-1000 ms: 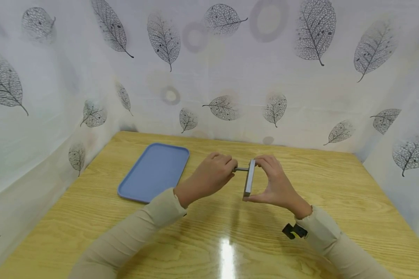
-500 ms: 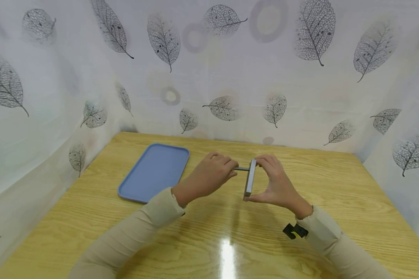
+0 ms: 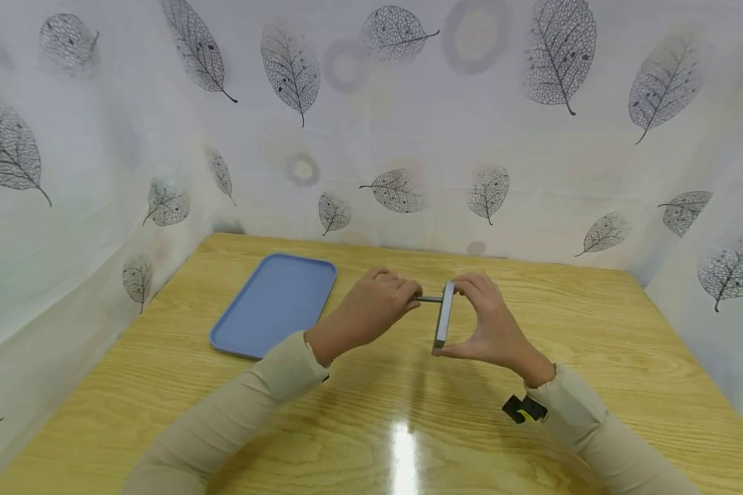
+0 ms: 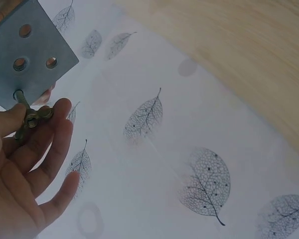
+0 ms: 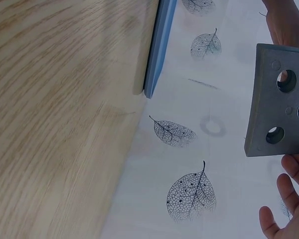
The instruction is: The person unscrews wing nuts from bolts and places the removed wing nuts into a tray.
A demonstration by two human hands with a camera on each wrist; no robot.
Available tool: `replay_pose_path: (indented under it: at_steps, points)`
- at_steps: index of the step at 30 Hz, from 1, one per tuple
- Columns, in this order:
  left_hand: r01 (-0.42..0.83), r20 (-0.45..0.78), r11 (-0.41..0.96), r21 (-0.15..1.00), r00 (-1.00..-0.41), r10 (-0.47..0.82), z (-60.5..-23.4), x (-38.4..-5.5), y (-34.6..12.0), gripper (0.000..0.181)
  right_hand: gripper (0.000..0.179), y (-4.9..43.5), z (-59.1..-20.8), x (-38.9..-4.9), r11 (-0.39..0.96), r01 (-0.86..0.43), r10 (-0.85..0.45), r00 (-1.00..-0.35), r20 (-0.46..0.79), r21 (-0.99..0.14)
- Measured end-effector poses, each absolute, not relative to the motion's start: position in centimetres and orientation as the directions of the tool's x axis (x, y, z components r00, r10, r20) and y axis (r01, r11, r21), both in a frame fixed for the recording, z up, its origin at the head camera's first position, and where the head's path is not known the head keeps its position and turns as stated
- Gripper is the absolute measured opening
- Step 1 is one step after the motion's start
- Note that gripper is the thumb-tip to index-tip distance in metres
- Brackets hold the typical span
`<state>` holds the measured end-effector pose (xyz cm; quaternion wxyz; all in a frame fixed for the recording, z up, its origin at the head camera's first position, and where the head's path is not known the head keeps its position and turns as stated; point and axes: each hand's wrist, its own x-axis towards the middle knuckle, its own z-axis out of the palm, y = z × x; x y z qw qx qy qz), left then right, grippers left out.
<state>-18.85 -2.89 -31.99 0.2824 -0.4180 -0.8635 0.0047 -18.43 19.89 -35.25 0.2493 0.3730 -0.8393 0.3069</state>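
Note:
My left hand (image 3: 368, 308) pinches the brassy head of a wing bolt (image 4: 31, 118) between thumb and fingers. The bolt's shank (image 3: 430, 300) meets one hole of a thick grey metal plate (image 3: 444, 316), near a corner in the left wrist view. Opposite, my right hand (image 3: 494, 331) grips the plate by its edges, fingers above and thumb below, holding it upright over the table. Several round holes show in the plate (image 5: 265, 94) in the right wrist view. The bolt's tip is hidden there.
A shallow blue tray (image 3: 272, 302) lies at the left of the wood-grain table (image 3: 371, 426). White cloth (image 3: 371, 137) printed with leaves hangs behind and at both sides. A small black device (image 3: 523, 409) sits at my right wrist.
The fingers of my left hand have shifted slightly about the bolt's head. The plate and my right hand stay almost where they were.

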Motion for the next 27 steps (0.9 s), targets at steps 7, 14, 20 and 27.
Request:
replay_pose_path:
  at_steps: [7,14,20,27]
  points:
    - [0.717,0.473,0.659,-0.226,-0.51,0.718,-31.86,-18.6,-2.65,0.017,0.087,19.92,-35.23,-18.48,0.541,-0.775,-0.47,-0.602,0.645,-0.328]
    - [0.694,0.446,0.682,-0.23,-0.548,0.708,-31.99,-18.45,-2.38,0.018,0.088,19.88,-35.24,-18.52,0.544,-0.774,-0.471,-0.601,0.645,-0.324]
    - [0.684,0.446,0.69,-0.237,-0.554,0.702,-32.15,-18.56,-2.2,0.02,0.087,19.84,-35.23,-18.47,0.545,-0.772,-0.467,-0.604,0.646,-0.328]
    - [0.692,0.476,0.688,-0.22,-0.539,0.695,-32.13,-18.64,-2.41,0.02,0.086,19.85,-35.2,-18.41,0.545,-0.773,-0.465,-0.601,0.65,-0.325]
